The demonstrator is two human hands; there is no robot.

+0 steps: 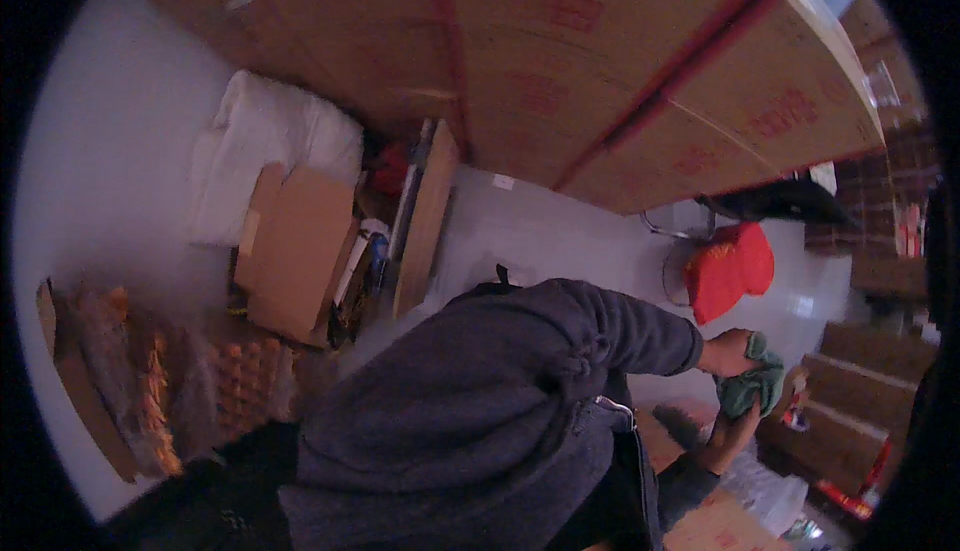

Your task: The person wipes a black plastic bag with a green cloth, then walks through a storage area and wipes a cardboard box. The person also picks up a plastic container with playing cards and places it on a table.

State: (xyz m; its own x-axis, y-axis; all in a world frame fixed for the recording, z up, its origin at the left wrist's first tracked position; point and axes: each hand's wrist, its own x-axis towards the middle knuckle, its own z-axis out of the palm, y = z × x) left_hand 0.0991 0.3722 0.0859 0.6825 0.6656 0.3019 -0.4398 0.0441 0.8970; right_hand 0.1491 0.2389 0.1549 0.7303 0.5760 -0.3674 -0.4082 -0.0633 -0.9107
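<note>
A crumpled green cloth (752, 391) is bunched between my two hands at the right. My left hand (730, 353) grips it from the upper side, with the grey sleeve stretched out across the middle of the view. Lower down, my right hand (737, 435) is closed on the cloth's bottom part, and the exact finger positions are hard to see. Beyond my left hand lies a bright red cloth-like item (730, 269), apparently on a seat with metal legs. Part of my dark grey jacket fills the lower middle.
Tall cardboard boxes (530, 91) form a wall at the top. On the left stand a white sack (280, 136), an opened carton (295, 251) and a box of plastic-wrapped orange-brown goods (240, 381). More cartons (850, 391) are stacked at the right, and clear plastic (765, 486) lies below my hands.
</note>
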